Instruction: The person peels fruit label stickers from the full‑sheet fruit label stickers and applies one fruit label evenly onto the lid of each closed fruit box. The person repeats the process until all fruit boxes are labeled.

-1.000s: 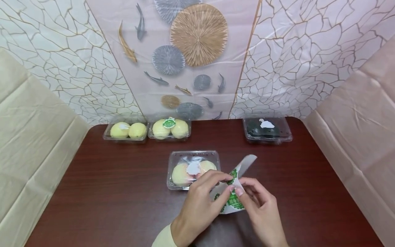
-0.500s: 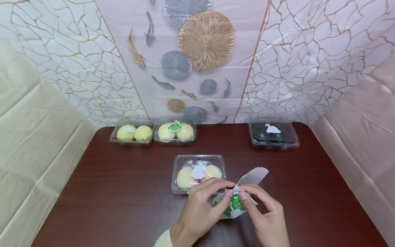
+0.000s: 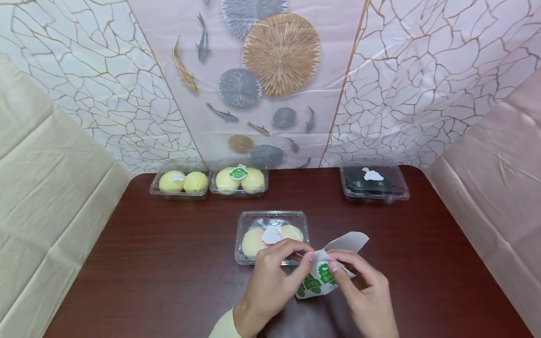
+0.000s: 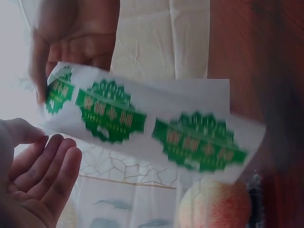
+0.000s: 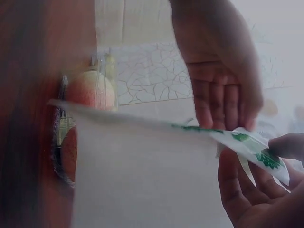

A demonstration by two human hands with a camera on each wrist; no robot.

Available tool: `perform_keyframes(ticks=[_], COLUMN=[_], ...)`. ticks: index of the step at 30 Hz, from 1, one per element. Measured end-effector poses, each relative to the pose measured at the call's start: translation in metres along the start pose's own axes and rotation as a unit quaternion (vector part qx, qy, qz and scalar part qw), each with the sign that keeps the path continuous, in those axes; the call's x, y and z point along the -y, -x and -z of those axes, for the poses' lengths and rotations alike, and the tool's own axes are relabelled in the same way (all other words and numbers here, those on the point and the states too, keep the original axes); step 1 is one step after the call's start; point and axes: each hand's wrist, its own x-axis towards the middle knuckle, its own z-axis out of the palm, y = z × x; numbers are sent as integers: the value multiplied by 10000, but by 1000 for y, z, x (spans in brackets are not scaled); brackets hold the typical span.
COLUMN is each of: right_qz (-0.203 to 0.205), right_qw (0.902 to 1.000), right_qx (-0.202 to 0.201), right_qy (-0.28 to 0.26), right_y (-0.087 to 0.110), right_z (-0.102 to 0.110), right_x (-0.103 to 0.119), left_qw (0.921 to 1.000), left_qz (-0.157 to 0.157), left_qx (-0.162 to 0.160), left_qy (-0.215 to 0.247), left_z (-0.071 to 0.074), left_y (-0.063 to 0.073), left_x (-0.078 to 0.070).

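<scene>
A strip of white backing paper with green scalloped stickers (image 3: 319,279) is stretched between both hands over the table's front part. At its upper left edge, the thumb and index finger of my left hand (image 3: 272,270) pinch the paper. My right hand (image 3: 365,286) grips it on the other side, thumb over the stickers; a bare white end (image 3: 351,240) curls up behind. Several green stickers (image 4: 111,111) face the left wrist view, while the plain back (image 5: 142,166) fills much of the right wrist view. Just beyond my left hand sits a clear plastic box (image 3: 272,217) with two blushed peaches (image 3: 252,241).
Two clear boxes of yellow round fruit (image 3: 195,181) stand side by side at the back left. A clear box with dark contents (image 3: 374,183) is at the back right. Patterned cloth (image 3: 291,51) hangs behind the dark red table (image 3: 169,263).
The strip has turned and unfolded, showing more stickers below the fingers. My left thumb and index have drawn slightly away from the right fingers. The head view has shifted a little.
</scene>
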Motion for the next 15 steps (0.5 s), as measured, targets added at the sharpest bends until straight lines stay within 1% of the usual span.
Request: perform_keyframes(ticks=[2, 4, 6, 8, 9, 12, 15], right_qz=[-7, -156, -382, -737, -962, -1627, -2061], right_qw=[9999, 9998, 9990, 9965, 9940, 9812, 9628], right_qx=[-76, -121, -190, -334, -463, -904, -1265], right_qy=[99, 30, -104, -196, -226, -506, -1204], right_y=[0, -1, -4, -7, -9, -15, -19], right_z=[2, 5, 10, 15, 17, 26, 38], right_x=[-2, -4, -5, -5, -4, -7, -19], left_qw=[9993, 9963, 9908, 9832, 9791, 9689, 9590], left_qz=[295, 723, 1169, 1600, 1795, 2160, 2390], left_qx=[-67, -171, -306, -483, -574, -857, -1171], left_qy=[208, 428, 613, 735, 768, 849, 975], left_z=[0, 0, 0, 1, 2, 4, 6], left_y=[0, 1, 1, 1, 1, 2, 2], left_x=[3, 6, 9, 11, 12, 15, 17])
